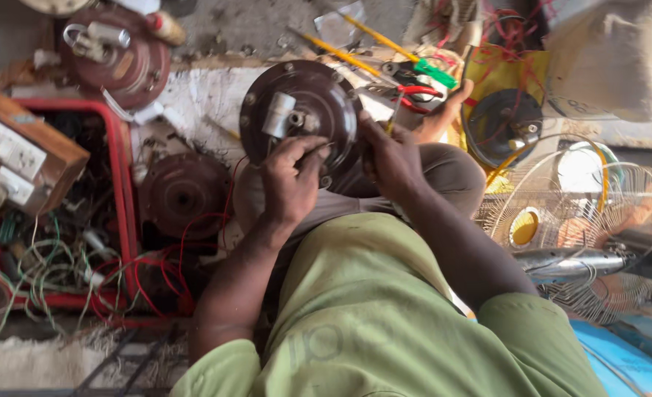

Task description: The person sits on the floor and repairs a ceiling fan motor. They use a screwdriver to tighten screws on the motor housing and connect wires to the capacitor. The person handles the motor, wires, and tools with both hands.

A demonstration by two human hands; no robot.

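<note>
Left hand (290,180): we grasp the round dark-brown metal fan motor housing (300,117) at its lower edge.
Right hand (390,158): we see it clenched against the housing rim, possibly on a small tool.

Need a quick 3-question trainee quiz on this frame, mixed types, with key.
1. True or false: both hands are on the round dark-brown metal fan motor housing.
2. Which lies left of the housing? A) red plastic crate of tangled wires B) wire fan guard C) red-handled pliers
3. Fill in: the left hand grips the housing's lower ____; the right hand is beside it.

Key: 1 true; 2 A; 3 edge
</note>
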